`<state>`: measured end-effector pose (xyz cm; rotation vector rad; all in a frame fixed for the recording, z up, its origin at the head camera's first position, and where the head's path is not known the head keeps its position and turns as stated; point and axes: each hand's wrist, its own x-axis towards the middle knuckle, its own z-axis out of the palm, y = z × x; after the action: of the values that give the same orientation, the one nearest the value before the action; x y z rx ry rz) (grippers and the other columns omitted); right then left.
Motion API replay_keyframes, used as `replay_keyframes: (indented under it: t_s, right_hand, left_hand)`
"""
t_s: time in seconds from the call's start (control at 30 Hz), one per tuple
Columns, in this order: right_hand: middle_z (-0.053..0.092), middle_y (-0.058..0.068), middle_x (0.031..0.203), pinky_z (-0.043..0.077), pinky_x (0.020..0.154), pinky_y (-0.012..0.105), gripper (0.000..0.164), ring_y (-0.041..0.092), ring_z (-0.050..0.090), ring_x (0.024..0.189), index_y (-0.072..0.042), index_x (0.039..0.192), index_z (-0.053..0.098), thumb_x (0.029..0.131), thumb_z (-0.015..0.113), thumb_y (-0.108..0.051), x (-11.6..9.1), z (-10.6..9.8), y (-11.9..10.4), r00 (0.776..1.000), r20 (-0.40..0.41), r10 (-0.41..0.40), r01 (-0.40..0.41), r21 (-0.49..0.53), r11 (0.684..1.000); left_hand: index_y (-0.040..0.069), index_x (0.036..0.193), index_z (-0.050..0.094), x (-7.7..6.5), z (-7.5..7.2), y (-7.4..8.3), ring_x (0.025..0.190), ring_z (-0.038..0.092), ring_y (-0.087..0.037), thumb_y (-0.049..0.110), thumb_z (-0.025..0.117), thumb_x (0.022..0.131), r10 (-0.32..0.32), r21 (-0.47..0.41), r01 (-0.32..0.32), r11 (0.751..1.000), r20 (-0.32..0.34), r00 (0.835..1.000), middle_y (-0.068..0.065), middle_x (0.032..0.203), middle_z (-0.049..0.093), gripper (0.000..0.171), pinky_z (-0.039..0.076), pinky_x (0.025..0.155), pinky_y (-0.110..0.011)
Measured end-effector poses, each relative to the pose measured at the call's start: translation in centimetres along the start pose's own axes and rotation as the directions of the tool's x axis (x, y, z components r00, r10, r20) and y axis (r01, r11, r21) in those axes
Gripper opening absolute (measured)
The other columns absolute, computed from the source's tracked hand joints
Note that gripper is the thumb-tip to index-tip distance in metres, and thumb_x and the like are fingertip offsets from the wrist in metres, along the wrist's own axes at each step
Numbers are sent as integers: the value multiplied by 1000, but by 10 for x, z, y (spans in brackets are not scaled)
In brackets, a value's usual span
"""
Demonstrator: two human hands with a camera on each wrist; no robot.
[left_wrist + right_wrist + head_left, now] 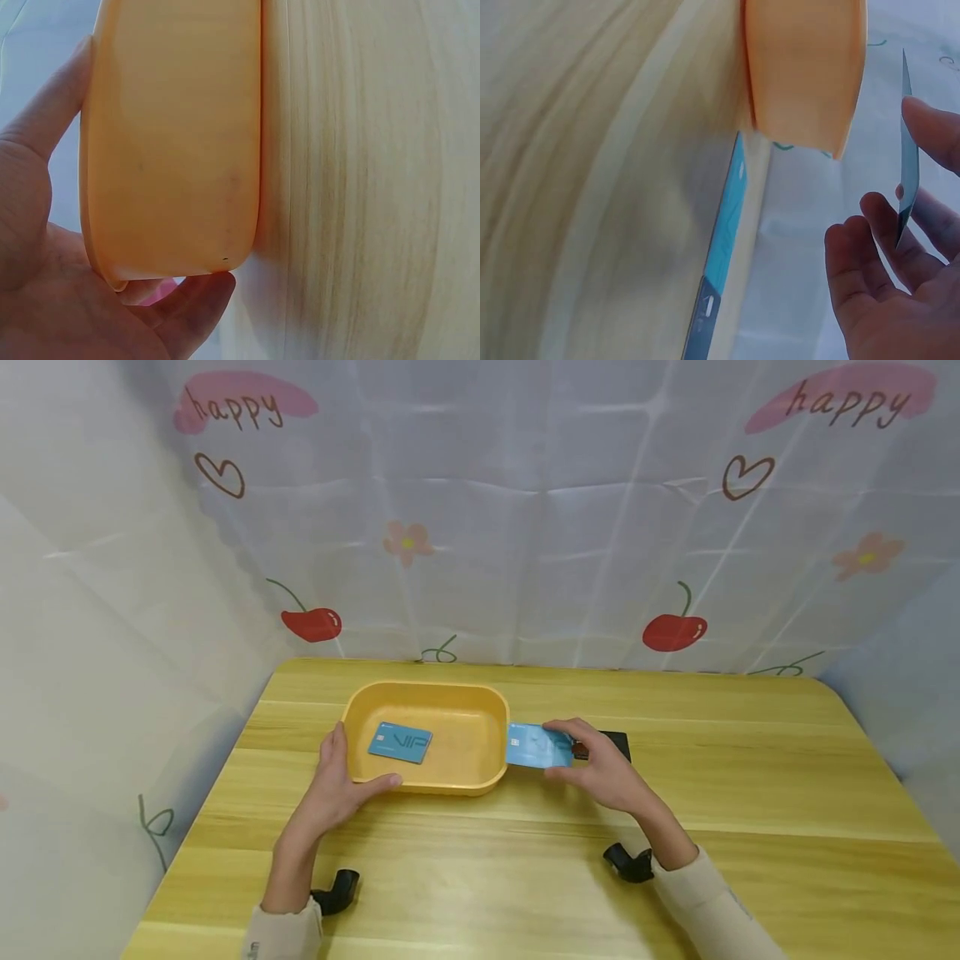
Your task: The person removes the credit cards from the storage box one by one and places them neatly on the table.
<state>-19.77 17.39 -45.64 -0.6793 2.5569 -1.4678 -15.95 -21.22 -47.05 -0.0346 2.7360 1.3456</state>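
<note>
My right hand [600,768] pinches a blue card [528,745] by its opposite edges, thumb at the near edge and a finger at the far edge. In the head view the card meets the right rim of a yellow plastic basin [457,783]; the right wrist view shows it raised above the table. A blue VIP card [401,742] lies flat inside the basin, toward the left. At the basin's left end my left hand [333,781] holds the near corner, thumb along the front rim and fingers against the end wall.
Right of the basin, a flat blue-and-dark item [724,240] lies on the table; its dark part [617,744] shows behind my right hand. The wood-grain tabletop [480,868] ends at a printed curtain [517,527]. Black wrist devices [630,863] sit by both sleeves.
</note>
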Motion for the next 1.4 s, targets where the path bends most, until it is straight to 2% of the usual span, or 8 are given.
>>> replay_keyframes:
  t_s: [0.23, 0.53, 0.8, 1.0, 1.27, 1.37, 1.4]
  right_hand:
    - [57, 10, 130, 45, 96, 52, 56, 29, 54, 115, -6, 136, 56, 85, 78, -8, -14, -8, 11, 1000, 7, -14, 14, -13, 1000]
    - [52, 16, 138, 43, 98, 53, 57, 34, 51, 119, -4, 137, 55, 86, 78, -11, -32, -25, 23, 999, -1, 49, -49, -33, 998]
    - [53, 19, 133, 44, 97, 54, 57, 37, 51, 120, 0, 135, 55, 85, 78, -11, -40, -32, 34, 998, -11, 55, -55, -71, 996]
    - [50, 22, 138, 41, 98, 60, 57, 40, 46, 124, 0, 137, 53, 86, 77, -10, -49, -40, 44, 995, -23, 93, -95, -100, 990]
    - [45, 24, 142, 33, 104, 61, 59, 42, 41, 128, 4, 138, 49, 89, 75, -13, -59, -62, 60, 991, -51, 125, -130, -110, 985]
    - [43, 24, 144, 33, 104, 59, 60, 42, 40, 128, 4, 140, 47, 90, 74, -15, -62, -71, 67, 987, -61, 149, -155, -109, 982]
    - [43, 23, 144, 36, 105, 53, 60, 41, 41, 128, 3, 141, 47, 90, 74, -16, -62, -74, 70, 985, -67, 158, -164, -108, 981]
  left_hand:
    - [-2, 155, -8, -1, 2, -2, 140, 17, -42, 46, 83, 78, 12, -6, -12, 1000, -4, 1000, -25, 156, 2, 129, 21, 112, -58]
    - [-5, 154, -10, -1, 1, -2, 142, 14, -43, 46, 83, 77, -4, -2, 4, 1000, 8, 1000, -26, 157, 0, 130, 20, 112, -59]
    - [-6, 153, -11, -2, -1, -2, 142, 13, -44, 47, 82, 78, -10, 1, 9, 1000, 9, 1000, -27, 157, -2, 130, 20, 112, -59]
    - [-4, 154, -11, -3, -1, -3, 143, 12, -44, 47, 82, 77, -20, -9, 20, 1000, 10, 1000, -25, 157, -2, 131, 20, 112, -59]
    - [-4, 154, -10, -2, -1, -3, 142, 14, -43, 46, 83, 77, 6, -19, -6, 1000, 0, 1000, -25, 157, 0, 130, 20, 112, -59]
    - [-4, 154, -10, -2, -1, -2, 142, 14, -43, 46, 83, 77, 8, -18, -8, 1000, -2, 1000, -25, 157, 1, 130, 21, 112, -59]
    - [-4, 154, -10, -2, -2, -2, 142, 14, -43, 46, 83, 77, 9, -20, -9, 1000, -3, 1000, -25, 157, 0, 130, 21, 112, -59]
